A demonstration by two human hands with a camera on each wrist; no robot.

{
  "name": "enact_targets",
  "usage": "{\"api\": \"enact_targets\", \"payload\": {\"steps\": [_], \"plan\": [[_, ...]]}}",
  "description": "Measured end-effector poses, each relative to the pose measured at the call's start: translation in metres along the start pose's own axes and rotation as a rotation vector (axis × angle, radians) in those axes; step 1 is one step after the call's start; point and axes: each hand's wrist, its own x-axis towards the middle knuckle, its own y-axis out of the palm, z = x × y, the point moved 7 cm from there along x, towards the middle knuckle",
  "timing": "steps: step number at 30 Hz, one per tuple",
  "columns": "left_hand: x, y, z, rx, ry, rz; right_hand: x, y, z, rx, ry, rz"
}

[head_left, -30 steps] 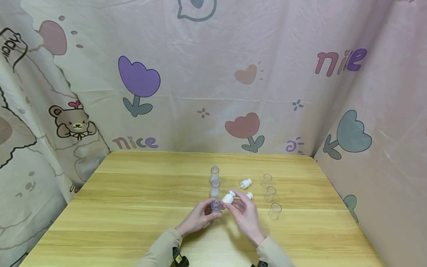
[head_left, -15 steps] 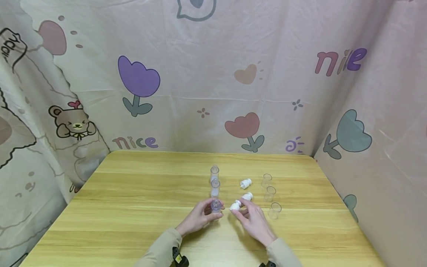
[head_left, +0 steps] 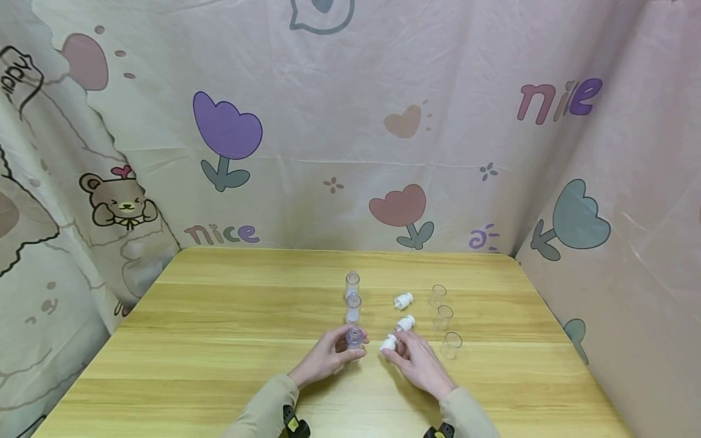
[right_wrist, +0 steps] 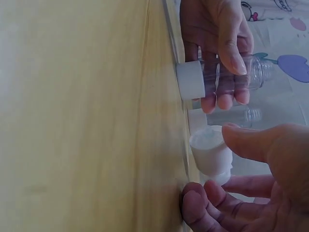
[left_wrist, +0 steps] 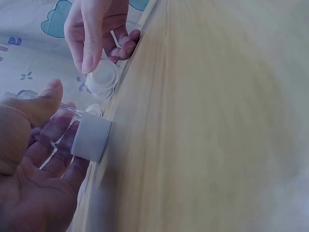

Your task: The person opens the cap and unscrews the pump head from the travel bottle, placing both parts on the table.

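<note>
My left hand (head_left: 327, 358) holds a clear bottle (head_left: 355, 338) with a white base, upright on the table, thumb on one side and fingers on the other. Its open threaded neck shows in the right wrist view. Close by on the right, my right hand (head_left: 423, 366) pinches a white stepped bottle top (head_left: 389, 344) between thumb and fingers, low at the tabletop. The left wrist view shows the round end of this bottle top (left_wrist: 104, 76). Whether it touches the wood is hard to tell.
Two more clear bottles (head_left: 353, 309) stand behind the held one in a row. Two white bottle tops (head_left: 404, 301) lie tilted right of them. Further right stand three clear caps (head_left: 451, 345). Printed cloth (head_left: 328, 134) hangs around the wooden table (head_left: 219, 340).
My right hand has drawn the white bottle top away from the held bottle, rightward and down to the tabletop. The left hand and its bottle have stayed in place.
</note>
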Motion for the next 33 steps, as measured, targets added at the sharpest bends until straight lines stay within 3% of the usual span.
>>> {"api": "enact_targets", "payload": {"steps": [12,33], "plan": [[-0.0002,0.0005,-0.0009,-0.012,0.000,0.002,0.0018,0.0025,-0.0022,-0.021,0.025,0.058],[-0.0004,0.0001,-0.0006,-0.013,-0.009,-0.001,0.0016,0.0037,-0.0045,0.000,0.043,0.065]]}}
